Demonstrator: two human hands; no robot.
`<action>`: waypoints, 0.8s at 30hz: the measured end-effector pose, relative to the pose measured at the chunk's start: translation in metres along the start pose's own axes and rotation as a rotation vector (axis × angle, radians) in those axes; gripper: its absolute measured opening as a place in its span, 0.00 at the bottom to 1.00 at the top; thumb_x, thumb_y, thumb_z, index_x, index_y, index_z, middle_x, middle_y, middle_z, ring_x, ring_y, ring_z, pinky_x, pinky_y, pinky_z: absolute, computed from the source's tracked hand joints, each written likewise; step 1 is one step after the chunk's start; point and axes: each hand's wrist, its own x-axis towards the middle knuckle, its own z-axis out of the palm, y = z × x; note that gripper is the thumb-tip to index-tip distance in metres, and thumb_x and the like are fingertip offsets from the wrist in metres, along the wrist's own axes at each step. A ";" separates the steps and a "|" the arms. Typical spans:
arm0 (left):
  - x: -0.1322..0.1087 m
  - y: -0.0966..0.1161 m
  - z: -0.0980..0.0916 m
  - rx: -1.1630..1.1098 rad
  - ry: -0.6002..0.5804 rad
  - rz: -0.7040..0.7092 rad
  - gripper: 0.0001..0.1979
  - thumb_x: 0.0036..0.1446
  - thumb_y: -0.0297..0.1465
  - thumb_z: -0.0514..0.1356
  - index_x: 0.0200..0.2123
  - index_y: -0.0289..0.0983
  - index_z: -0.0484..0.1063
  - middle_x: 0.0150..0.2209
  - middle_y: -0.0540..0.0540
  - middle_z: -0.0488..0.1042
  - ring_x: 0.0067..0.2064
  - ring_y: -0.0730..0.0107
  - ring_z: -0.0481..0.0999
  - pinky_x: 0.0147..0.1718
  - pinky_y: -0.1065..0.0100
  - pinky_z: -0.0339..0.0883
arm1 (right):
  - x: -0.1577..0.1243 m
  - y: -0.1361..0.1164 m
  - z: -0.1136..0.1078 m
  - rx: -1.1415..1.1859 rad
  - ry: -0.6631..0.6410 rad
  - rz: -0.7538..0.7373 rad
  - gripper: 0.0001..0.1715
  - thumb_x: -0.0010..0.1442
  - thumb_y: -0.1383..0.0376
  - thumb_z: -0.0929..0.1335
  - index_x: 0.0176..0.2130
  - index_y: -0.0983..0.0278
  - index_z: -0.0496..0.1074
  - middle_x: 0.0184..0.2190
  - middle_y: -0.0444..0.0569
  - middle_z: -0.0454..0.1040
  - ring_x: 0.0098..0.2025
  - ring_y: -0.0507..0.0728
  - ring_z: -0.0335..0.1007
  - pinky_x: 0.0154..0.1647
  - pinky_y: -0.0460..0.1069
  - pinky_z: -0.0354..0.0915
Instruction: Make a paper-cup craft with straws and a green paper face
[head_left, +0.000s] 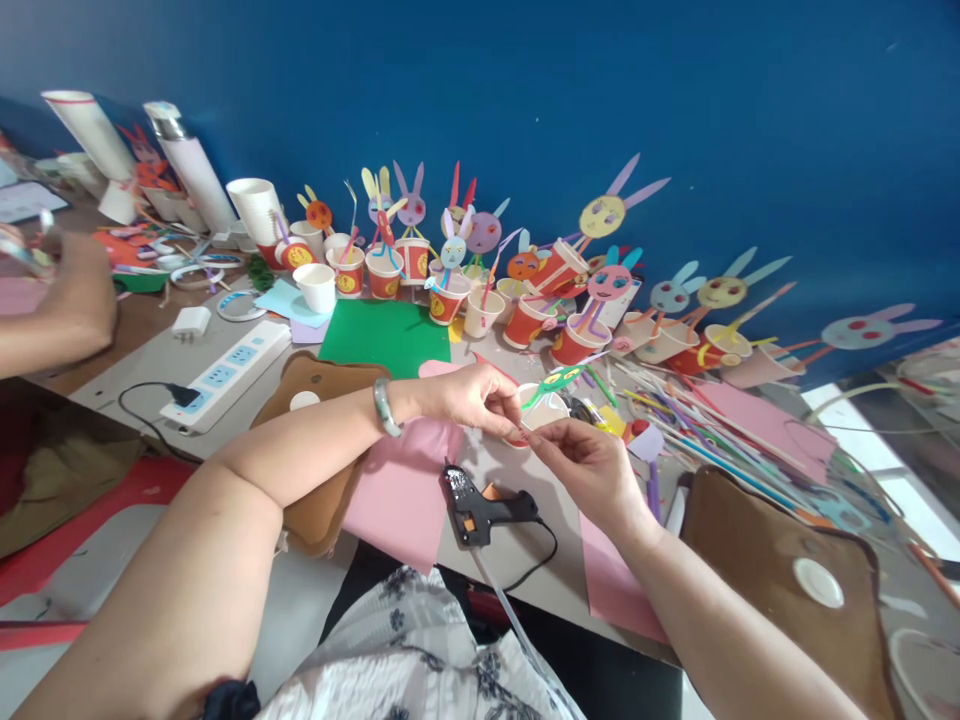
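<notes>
My left hand [480, 398], with a bangle on its wrist, pinches thumb and fingers together. Opposite it, my right hand [585, 462] is also closed in a pinch, the fingertips of both almost meeting. Whatever is between them is too small to make out; a bit of red shows there. Just behind the fingertips stands a paper cup [553, 408], partly hidden, with a green paper rabbit head [559, 380] with yellow eyes above it. Below my hands a black hot glue gun [486, 505] lies on the table, a glue stick running out of its back.
Paper cups with rabbit figures [450, 285] line the blue wall. Pipe cleaners [720, 440] lie at right, near a brown cushion-like pad [787, 570]. Green paper [382, 335], pink paper [405, 490] and a power strip [229, 375] lie left. Another person's arm [60, 310] reaches in.
</notes>
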 end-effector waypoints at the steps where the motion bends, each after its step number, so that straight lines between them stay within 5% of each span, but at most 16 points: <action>1: 0.000 0.000 0.001 -0.002 0.003 0.004 0.14 0.46 0.33 0.75 0.32 0.30 0.78 0.31 0.43 0.82 0.30 0.75 0.77 0.29 0.74 0.67 | 0.000 0.001 0.000 0.000 -0.003 -0.003 0.21 0.58 0.50 0.73 0.29 0.65 0.78 0.23 0.49 0.78 0.23 0.52 0.68 0.23 0.47 0.62; 16: 0.000 0.000 0.010 0.145 0.020 0.104 0.08 0.51 0.30 0.69 0.30 0.30 0.77 0.25 0.47 0.76 0.27 0.77 0.71 0.26 0.73 0.62 | -0.002 -0.001 0.003 -0.019 -0.054 -0.048 0.12 0.56 0.58 0.72 0.27 0.64 0.76 0.19 0.44 0.72 0.20 0.49 0.61 0.21 0.45 0.57; 24: -0.001 -0.001 0.010 0.168 -0.001 0.100 0.11 0.50 0.34 0.71 0.28 0.31 0.77 0.24 0.47 0.75 0.26 0.77 0.69 0.25 0.74 0.60 | -0.002 -0.001 0.003 0.001 0.002 -0.087 0.12 0.57 0.58 0.72 0.29 0.63 0.77 0.21 0.46 0.76 0.21 0.51 0.66 0.21 0.46 0.60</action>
